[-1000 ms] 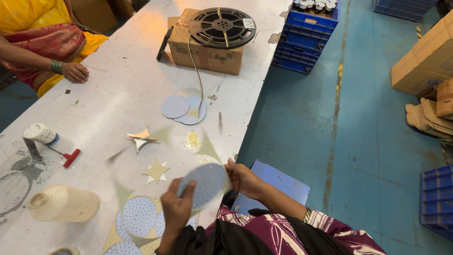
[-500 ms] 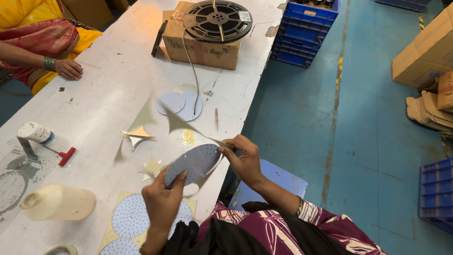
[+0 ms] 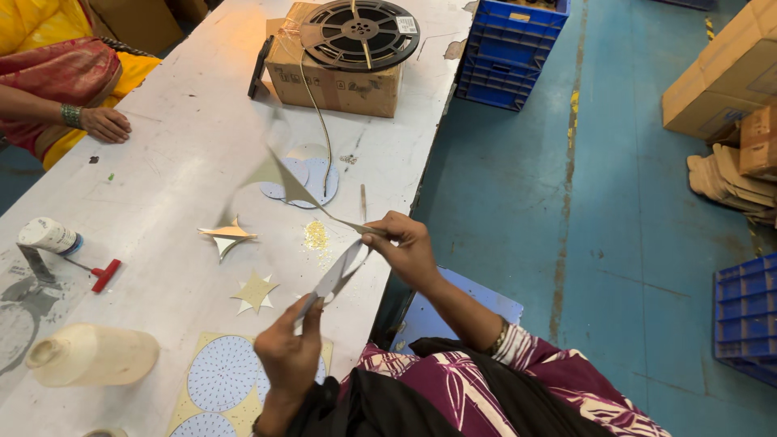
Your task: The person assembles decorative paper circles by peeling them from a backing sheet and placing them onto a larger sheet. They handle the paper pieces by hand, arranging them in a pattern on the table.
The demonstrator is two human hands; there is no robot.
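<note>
Left hand [image 3: 287, 344] pinches the near edge of a round disc [image 3: 340, 273], held edge-on above the near surface [image 3: 162, 162]; right hand [image 3: 402, 247] fingers grip a pointed offcut [image 3: 283, 182] at its far rim. Best peel slowly, keeping the disc flat

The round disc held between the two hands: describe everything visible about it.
The round disc is thin, grey and stiff like card or sheet, seen almost edge-on, tilted from lower left to upper right above the table's near edge. The left hand pinches its lower end; the right hand holds its upper end. A pointed offcut trails up from the right hand. Its face pattern cannot be made out.
</note>
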